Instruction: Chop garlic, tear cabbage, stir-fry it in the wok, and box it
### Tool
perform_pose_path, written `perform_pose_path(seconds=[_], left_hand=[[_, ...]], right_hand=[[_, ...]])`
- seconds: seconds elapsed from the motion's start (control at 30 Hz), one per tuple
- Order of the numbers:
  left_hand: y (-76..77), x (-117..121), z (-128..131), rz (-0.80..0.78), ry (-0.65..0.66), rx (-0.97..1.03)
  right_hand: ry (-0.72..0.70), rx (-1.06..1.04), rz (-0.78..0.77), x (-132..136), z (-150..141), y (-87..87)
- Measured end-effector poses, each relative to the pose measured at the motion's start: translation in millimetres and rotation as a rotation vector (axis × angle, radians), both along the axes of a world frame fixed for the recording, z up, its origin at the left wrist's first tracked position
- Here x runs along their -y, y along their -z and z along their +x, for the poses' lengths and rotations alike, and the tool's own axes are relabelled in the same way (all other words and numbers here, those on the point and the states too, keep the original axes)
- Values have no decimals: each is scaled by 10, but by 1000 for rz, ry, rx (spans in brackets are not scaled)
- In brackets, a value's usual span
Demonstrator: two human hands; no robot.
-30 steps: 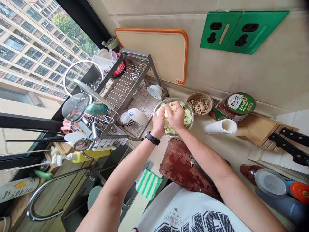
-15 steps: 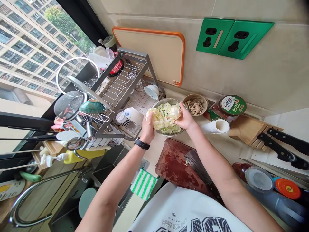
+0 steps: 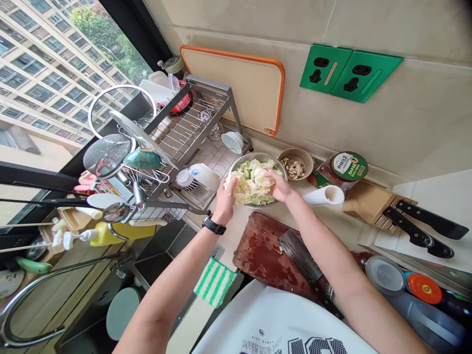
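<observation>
Chopped cabbage fills a round metal colander on the counter. My left hand is closed around a clump of the pale pieces at the colander's left side; a black watch is on that wrist. At the right side, my right hand grips another clump, fingers curled toward the middle. Both clumps are raised just over the rest of the cabbage. Nearer to me lies a wet reddish-brown cutting board, and a cleaver with a dark handle rests on it, partly hidden by my right forearm.
A dish rack with bowls and strainers stands left, above the sink. Behind the colander sits a small basket of ginger and garlic. Rightward are a paper roll, a lidded jar and a knife block. A striped cloth hangs at the front edge.
Both hands have lowered slightly toward the colander, still holding cabbage, and my right hand's fingers have turned inward. The camera view has shifted a little.
</observation>
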State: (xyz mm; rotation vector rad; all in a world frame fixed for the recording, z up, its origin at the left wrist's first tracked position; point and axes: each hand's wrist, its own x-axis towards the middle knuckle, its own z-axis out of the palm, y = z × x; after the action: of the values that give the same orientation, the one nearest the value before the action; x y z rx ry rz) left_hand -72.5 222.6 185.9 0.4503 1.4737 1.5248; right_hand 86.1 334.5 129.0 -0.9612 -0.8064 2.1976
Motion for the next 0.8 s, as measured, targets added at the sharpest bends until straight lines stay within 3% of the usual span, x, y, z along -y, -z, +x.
perform_pose_path(seconds=[0.1,0.17,0.4,0.5,0.67,0.8], left_hand=[[15,25,23,-19,25,25],[18,23,66,-28,33,37],[101,-45,286,-96,64,40],[104,-70,295,-8,34,-15],[95,-64,123,35,-32,-203],[107,-86,70,82,16,-312]], right_hand=[[-71,-116,-41,35,-31,-49],[-69,-101,19,64,-93,-49],[237,239,423,270,-384,41],[194,237,482,396,-428,35],[80,403,742,435,-347,-64],[119,420,743,354,-348,-118]])
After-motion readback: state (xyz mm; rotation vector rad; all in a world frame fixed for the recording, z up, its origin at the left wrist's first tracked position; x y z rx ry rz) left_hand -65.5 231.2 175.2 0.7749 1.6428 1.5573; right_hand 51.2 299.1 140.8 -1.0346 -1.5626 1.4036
